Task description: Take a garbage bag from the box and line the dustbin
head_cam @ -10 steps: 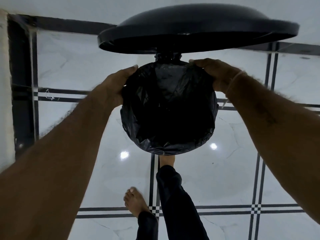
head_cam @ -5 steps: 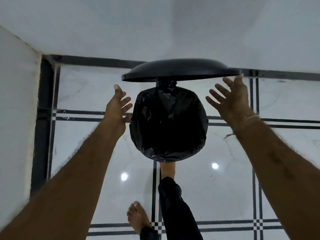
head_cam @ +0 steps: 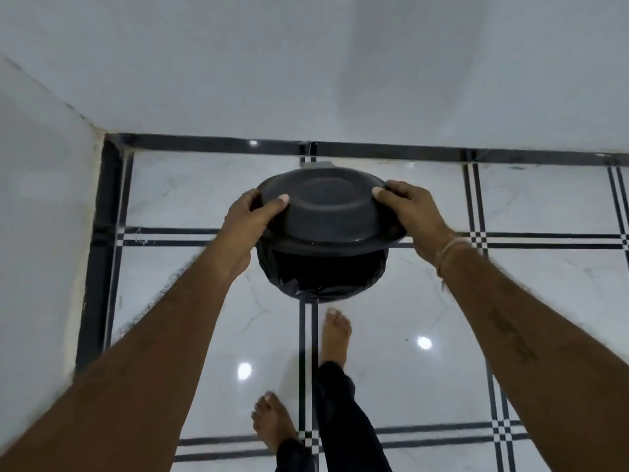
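Observation:
A round dustbin stands on the floor ahead of me, its rim wrapped in a black garbage bag [head_cam: 321, 284]. The dark grey lid [head_cam: 323, 202] is tilted down over the bin, with a gap still showing at the near side. My left hand [head_cam: 252, 216] grips the lid's left edge, thumb on top. My right hand [head_cam: 408, 212] grips the right edge the same way. The box of bags is not in view.
White walls [head_cam: 306, 80] meet in a corner to the left behind the bin. The glossy white floor [head_cam: 442, 301] has black inlay lines. My two bare feet stand just in front of the bin, the right one [head_cam: 335, 332] nearer to it.
The lid, upright a moment ago, has come down over the lined bin. My hands left the bag's rim, opened, then closed on the lid's two sides. My right foot has drawn back from the bin.

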Demonstrator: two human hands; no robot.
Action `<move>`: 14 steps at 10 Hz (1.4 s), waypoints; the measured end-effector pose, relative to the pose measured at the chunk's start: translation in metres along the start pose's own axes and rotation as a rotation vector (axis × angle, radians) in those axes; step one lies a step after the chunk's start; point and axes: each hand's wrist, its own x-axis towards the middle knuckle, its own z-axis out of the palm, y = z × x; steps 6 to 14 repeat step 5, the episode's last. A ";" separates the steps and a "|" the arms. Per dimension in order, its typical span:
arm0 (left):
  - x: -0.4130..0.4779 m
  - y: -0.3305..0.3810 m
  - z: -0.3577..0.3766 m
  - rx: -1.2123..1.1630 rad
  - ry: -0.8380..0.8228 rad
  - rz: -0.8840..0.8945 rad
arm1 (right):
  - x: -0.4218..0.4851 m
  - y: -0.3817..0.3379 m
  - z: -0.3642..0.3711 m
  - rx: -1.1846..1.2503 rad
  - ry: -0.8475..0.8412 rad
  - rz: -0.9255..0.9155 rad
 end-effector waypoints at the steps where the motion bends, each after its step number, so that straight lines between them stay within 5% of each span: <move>1: -0.006 -0.048 0.009 0.033 0.053 0.024 | -0.013 0.043 0.017 -0.121 0.040 0.016; 3: -0.006 -0.136 0.033 0.305 0.211 0.116 | -0.022 0.119 0.050 -0.367 0.048 -0.058; 5: -0.016 -0.128 0.028 0.535 0.203 0.105 | -0.028 0.098 0.036 -0.481 -0.033 -0.041; 14: -0.016 -0.128 0.028 0.535 0.203 0.105 | -0.028 0.098 0.036 -0.481 -0.033 -0.041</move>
